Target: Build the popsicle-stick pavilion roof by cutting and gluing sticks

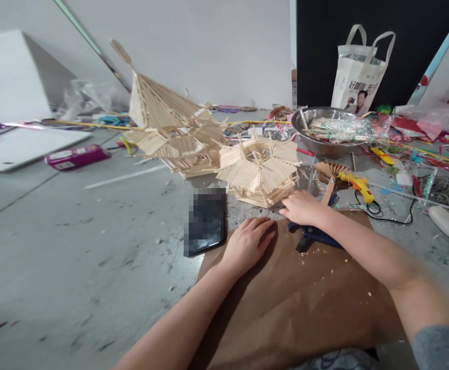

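My left hand (247, 239) rests on a sheet of brown paper (293, 318) with its fingers laid out loosely and nothing in them. My right hand (304, 207) reaches to the lower right edge of a pavilion-like model built of thin wooden sticks (261, 172). Its fingers are curled together there; whatever may be between them is hidden. Under the right wrist lies a dark blue hand tool (317, 235), partly covered by the arm. Just left of my left hand is a black phone (207, 221), its screen partly pixelated.
Behind stands a second stick model with a tall pointed roof (158, 110). A metal bowl (328, 146) holds wrapped sticks. A yellow glue gun (359, 186) with a black cord lies right, near a brown folded fan (330, 177). A purple package (76, 157) lies left.
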Tool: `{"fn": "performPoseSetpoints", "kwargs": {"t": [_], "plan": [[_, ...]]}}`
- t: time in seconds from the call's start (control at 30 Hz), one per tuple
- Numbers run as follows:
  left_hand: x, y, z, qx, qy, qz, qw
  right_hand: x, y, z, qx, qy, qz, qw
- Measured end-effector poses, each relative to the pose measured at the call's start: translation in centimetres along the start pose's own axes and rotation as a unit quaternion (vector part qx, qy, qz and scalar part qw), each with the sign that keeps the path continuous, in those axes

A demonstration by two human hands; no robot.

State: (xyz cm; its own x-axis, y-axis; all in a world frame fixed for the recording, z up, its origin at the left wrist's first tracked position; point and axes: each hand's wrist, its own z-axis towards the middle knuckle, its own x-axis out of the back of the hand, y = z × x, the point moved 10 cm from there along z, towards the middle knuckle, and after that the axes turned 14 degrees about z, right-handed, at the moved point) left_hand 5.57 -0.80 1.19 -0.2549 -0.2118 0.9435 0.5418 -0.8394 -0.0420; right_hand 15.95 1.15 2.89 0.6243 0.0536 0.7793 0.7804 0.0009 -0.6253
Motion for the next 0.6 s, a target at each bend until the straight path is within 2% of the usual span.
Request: {"fn": "performPoseSetpoints", "kwargs": {"t": [0.1,0.17,0.23,0.3,0.37,0.47,0.6], "plan": [[0.1,0.0,-0.1,-0.001,0.006,0.001,1.000,4.2,3.6,-0.5,-0.059,0.055,0.096,0.992],[0.0,0.0,-0.2,0.000,0.007,0.003,1.000,7.8,6.7,-0.5,-0.103,0.120,0.174,0.972],[0.1,0.1,-0.2,-0.004,0.010,0.004,1.000,11.0,10.7,-0.7,-0.165,0.216,0.329,0.904],[0.2,0.2,-0.1,-0.011,0.015,0.002,1.000,13.0,13.5,-0.1,-0.194,0.261,0.405,0.855],[0.5,0.4,-0.1,-0.017,0.024,-0.005,1.000,14.1,15.7,0.7,-0.218,0.294,0.465,0.806],[0.8,0.5,0.0,-0.018,0.034,-0.015,0.999,14.4,18.2,1.8,-0.249,0.332,0.543,0.730],[0.9,0.5,-0.1,-0.016,0.038,-0.022,0.999,14.6,20.0,2.7,-0.262,0.358,0.590,0.674]]}}
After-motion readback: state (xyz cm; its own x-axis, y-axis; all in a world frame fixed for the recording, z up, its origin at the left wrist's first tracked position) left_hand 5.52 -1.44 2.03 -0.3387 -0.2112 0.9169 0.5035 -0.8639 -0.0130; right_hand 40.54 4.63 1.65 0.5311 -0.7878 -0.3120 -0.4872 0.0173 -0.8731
